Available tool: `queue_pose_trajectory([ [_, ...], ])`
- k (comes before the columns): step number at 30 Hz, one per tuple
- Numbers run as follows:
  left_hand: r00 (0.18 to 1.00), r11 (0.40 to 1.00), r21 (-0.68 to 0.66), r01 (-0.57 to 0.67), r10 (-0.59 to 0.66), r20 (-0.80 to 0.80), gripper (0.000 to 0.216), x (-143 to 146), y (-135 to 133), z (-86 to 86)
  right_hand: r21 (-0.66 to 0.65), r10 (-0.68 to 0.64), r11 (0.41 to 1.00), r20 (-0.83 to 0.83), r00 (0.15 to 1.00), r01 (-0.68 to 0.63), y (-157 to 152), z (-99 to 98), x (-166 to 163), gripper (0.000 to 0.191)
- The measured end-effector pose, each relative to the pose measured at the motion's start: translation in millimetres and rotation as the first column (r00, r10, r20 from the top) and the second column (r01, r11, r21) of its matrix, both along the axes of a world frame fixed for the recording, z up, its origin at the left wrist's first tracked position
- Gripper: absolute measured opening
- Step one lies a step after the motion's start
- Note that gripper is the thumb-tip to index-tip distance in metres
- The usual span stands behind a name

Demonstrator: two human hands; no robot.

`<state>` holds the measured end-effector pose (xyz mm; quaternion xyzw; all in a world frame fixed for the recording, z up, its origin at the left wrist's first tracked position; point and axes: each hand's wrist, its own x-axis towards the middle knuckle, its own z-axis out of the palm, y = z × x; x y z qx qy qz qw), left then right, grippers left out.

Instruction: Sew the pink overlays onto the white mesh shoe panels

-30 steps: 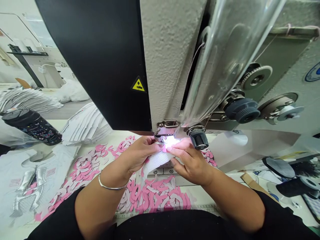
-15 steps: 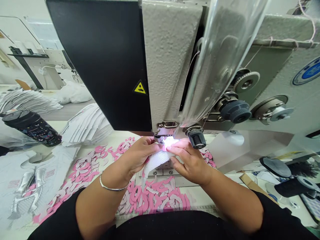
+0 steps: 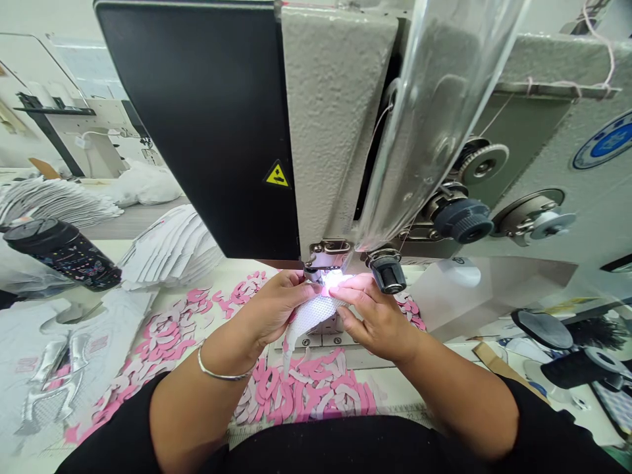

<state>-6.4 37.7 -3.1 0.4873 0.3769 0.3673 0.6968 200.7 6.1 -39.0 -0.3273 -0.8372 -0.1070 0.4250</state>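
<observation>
Under the needle and presser foot of a sewing machine (image 3: 320,260) lies a white mesh fabric piece (image 3: 313,315), with a small pink patch at its lit edge. My left hand (image 3: 276,303) pinches the left side of this fabric close to the presser foot. On the right side, my right hand (image 3: 378,316) presses the fabric and patch down with its fingertips, its thumb tucked lower beside the cloth. The fabric's narrow tail hangs toward me. Bright lamp light washes out the stitching spot, and the fingers partly cover it.
Loose pink and white cut pieces (image 3: 306,388) cover the table in front of and left of the machine. Stacked white fabric panels (image 3: 170,247), a dark tumbler (image 3: 64,253) and silver-trimmed panels (image 3: 59,368) lie left. A black thread cone (image 3: 573,368) stands right.
The fabric and its tail have shifted very slightly at the presser foot. Both hands keep nearly the same place and hold; the camera view has moved a little.
</observation>
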Motion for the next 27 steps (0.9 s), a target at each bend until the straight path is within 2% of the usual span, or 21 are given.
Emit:
queue_pose_trajectory([
  [6, 1.0, 1.0, 0.01, -0.006, 0.006, 0.021, 0.015, -1.6, 0.9, -6.0, -0.052, -0.005, 0.999, 0.023, 1.0, 0.007, 0.0, 2.6, 2.0, 0.036],
  [11, 1.0, 1.0, 0.028, 0.007, -0.007, 0.02, 0.012, -3.2, 1.4, -10.0, -0.039, 0.0, 0.999, 0.016, 1.0, 0.001, 0.1, 2.1, 2.2, 0.03],
  [18, 1.0, 0.998, 0.057, 0.009, -0.009, 0.014, 0.009, -1.2, 0.5, -3.6, -0.074, -0.002, 0.997, 0.007, 1.0, 0.002, 0.8, 2.7, 2.0, 0.031],
  [27, 0.993, 0.99, 0.135, -0.036, 0.05, -0.107, 0.006, -2.5, 2.8, -9.0, -0.063, -0.009, 0.998, 0.003, 1.0, 0.01, 0.8, 4.5, 1.2, 0.026],
])
